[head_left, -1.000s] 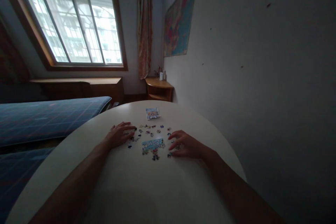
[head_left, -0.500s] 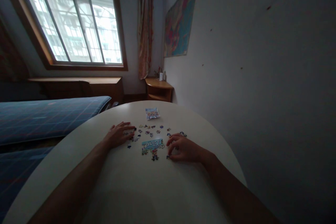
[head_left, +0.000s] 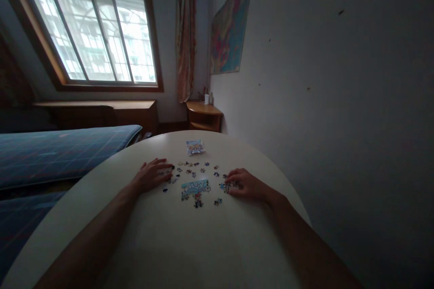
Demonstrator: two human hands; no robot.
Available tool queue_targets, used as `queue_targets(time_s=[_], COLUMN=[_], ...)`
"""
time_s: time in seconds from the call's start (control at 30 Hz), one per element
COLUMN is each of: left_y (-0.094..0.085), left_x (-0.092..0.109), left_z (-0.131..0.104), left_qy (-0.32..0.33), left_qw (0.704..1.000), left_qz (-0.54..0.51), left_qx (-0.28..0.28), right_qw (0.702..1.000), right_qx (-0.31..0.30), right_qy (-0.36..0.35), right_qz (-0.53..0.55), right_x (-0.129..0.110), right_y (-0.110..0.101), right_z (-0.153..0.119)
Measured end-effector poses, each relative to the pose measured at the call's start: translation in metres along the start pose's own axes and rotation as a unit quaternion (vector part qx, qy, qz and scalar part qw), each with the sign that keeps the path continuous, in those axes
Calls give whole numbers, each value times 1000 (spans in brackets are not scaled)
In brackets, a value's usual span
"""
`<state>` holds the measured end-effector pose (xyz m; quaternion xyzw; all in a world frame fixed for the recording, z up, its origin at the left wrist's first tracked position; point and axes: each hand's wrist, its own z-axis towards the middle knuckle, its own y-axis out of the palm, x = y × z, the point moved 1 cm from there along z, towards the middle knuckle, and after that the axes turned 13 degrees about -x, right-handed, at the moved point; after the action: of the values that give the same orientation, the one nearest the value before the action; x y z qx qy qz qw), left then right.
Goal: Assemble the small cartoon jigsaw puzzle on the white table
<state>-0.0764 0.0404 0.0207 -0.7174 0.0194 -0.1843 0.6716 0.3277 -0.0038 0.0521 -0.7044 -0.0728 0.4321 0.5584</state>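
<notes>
Head view: right hand (head_left: 242, 184) over puzzle pieces (head_left: 226, 187).

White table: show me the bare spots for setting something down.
The widest bare patch of the white table lies between left forearm and right forearm, nearer than the joined puzzle section. Smaller ones flank the picture packet, beyond left hand and right hand. Crowded: between the hands, among loose pieces.

The head view looks forward and down from close above the desk (head_left: 190, 248) — window (head_left: 91, 27) at ten o'clock, wall (head_left: 322, 49) at two.
</notes>
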Motion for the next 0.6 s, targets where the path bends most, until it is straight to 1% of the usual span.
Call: queue_targets(time_s=[0.1,0.2,0.27,0.37,0.43,0.53,0.6], left_y=[1,2,2,2,1,-1,-2], left_x=[-1,-1,-1,1,1,4,11], left_z=[0,1,1,1,-1,-7,-15], left_qy=[-2,-4,-6,0,14,53,79], left_qw=[1000,1000,1000,1000,999,989,979], left_qz=[-1,-6,-10,-7,-3,-1,2], left_qx=[-2,-4,-1,12,43,136,189], right_qw=[1000,999,999,997,994,989,987], right_qx=[12,19,8,-31,-54,-70,-80], right_qy=[-18,-44,-52,-69,-88,-121,-136], right_qz=[-1,-1,-7,-28,-39,-42,-35], right_x=[-3,-12,-21,-34,-40,-48,-54], right_y=[3,4,6,9,13,20,23], right_z=[4,6,6,9,11,15,17])
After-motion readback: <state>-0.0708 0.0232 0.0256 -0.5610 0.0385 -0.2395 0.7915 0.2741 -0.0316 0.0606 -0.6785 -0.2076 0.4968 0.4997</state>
